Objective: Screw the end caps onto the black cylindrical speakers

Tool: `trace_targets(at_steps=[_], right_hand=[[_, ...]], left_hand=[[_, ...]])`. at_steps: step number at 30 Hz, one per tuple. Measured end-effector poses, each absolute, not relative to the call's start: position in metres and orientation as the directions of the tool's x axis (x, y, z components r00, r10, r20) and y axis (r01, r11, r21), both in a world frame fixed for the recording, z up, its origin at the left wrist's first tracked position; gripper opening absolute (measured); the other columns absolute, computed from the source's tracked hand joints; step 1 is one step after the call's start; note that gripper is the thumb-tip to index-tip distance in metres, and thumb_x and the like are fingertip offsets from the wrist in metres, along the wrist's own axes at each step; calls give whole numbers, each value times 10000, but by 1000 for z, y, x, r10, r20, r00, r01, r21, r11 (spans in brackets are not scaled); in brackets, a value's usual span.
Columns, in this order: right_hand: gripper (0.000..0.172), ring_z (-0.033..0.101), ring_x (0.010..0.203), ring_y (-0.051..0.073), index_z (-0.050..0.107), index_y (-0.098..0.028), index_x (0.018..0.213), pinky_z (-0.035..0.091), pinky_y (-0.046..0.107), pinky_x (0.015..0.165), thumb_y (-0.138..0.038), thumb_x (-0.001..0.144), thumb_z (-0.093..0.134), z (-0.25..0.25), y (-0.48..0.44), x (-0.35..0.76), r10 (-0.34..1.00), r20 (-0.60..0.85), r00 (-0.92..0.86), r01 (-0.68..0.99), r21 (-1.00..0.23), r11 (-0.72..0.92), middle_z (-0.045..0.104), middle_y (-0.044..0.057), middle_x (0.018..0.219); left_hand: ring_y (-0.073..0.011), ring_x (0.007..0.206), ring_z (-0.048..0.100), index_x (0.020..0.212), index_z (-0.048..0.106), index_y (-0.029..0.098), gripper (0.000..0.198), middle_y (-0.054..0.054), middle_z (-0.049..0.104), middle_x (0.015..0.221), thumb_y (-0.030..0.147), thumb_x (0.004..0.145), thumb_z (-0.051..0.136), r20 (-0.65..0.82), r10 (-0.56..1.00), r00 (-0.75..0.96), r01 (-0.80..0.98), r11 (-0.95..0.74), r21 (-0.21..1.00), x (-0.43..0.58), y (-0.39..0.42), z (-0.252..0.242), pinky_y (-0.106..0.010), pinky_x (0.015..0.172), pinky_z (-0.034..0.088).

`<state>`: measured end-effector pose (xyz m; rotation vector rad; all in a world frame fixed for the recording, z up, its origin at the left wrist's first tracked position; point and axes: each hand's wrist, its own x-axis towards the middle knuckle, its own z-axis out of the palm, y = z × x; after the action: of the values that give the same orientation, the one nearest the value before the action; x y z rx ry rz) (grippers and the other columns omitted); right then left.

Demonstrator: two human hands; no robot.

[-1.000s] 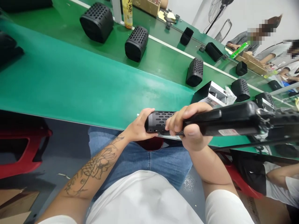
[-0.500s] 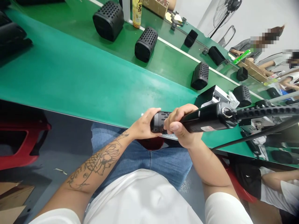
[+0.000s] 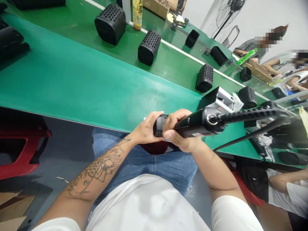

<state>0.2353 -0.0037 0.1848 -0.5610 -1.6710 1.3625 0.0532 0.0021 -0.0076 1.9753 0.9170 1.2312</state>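
Note:
At the bench's near edge my left hand (image 3: 148, 129) is wrapped round one end of a black slotted speaker housing (image 3: 158, 125). My right hand (image 3: 180, 130) grips a black electric screwdriver (image 3: 194, 124), whose tip end is hidden behind my fingers at the housing. From the tool's back end a hanging ring and a ribbed black cable (image 3: 250, 115) run off to the right. Just beyond my right hand stands a black and silver screw feeder box (image 3: 218, 100) on the green bench mat (image 3: 96, 86).
Several black perforated speaker housings, such as this one (image 3: 149, 47), stand along the green belt past the mat. A yellow bottle (image 3: 137, 14) is beside a post. Co-workers sit at the far right; a seated person (image 3: 284, 186) is close on my right. A red stool (image 3: 21, 150) stands left.
My right hand and the screwdriver have shifted left, closer to my left hand, covering more of the housing. The screwdriver now points more toward the camera. The left hand has barely moved.

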Motion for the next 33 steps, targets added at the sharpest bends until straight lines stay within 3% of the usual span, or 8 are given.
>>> trace_targets(at_steps=[3,6,11,14,19,25,29,33], right_hand=[[606,604,519,160,707,-316,944,658,367,588,-729,896,1149,191,-4,241,797,395,-456,-186,-918,349,687,-85,657],[533,625,490,154,753,-318,1056,624,333,541,-724,980,1090,205,-1,272,825,518,-224,-184,-854,486,681,-106,656],[342,698,568,149,845,-301,1080,665,333,625,-519,1042,1106,226,29,372,763,588,269,151,-808,569,746,-86,725],[378,695,565,142,830,-279,985,632,324,618,-520,1020,1119,213,58,429,665,625,408,279,-779,561,739,-77,695],[543,607,444,166,715,-302,957,608,379,526,-679,955,1106,172,84,469,635,627,451,317,-777,543,677,-108,616],[625,616,472,164,692,-293,949,625,370,538,-723,872,1139,168,69,467,682,542,491,234,-836,496,653,-104,609],[529,647,485,155,764,-271,947,664,348,554,-599,881,1173,176,46,459,742,479,469,99,-864,495,697,-84,643],[288,675,485,181,874,-293,977,703,384,553,-441,952,1118,174,20,452,804,448,391,4,-874,485,716,-51,659]], left_hand=[[-483,1716,730,1957,442,384,1278,-205,644,1877,518,888,1130,484,799,356,241,-579,779,46,2,-2,-734,1440,651],[-479,1692,759,1944,447,344,1271,-214,656,1865,431,872,1126,477,782,400,254,-595,763,34,0,3,-701,1442,661],[-451,1528,868,1817,613,303,1154,-172,780,1723,473,812,1153,347,885,310,302,-438,846,19,8,7,-636,1360,740],[-448,1481,881,1806,624,292,1184,-164,785,1698,547,781,1158,288,940,181,324,-334,885,20,38,11,-639,1298,772],[-477,1596,795,1790,599,266,1222,-182,734,1745,456,724,1167,329,943,-54,381,-285,880,58,139,28,-684,1437,651],[-475,1828,584,1837,484,200,1243,-250,603,1851,237,776,1131,286,920,-267,348,-184,919,160,274,49,-607,1618,414],[-444,1848,564,1891,442,226,1189,-261,577,1878,199,885,1075,226,928,-296,343,-117,932,224,315,60,-573,1614,392],[-516,1869,544,1919,468,146,1145,-360,539,1906,291,959,1076,199,948,-247,433,-76,898,250,323,56,-628,1593,398]])
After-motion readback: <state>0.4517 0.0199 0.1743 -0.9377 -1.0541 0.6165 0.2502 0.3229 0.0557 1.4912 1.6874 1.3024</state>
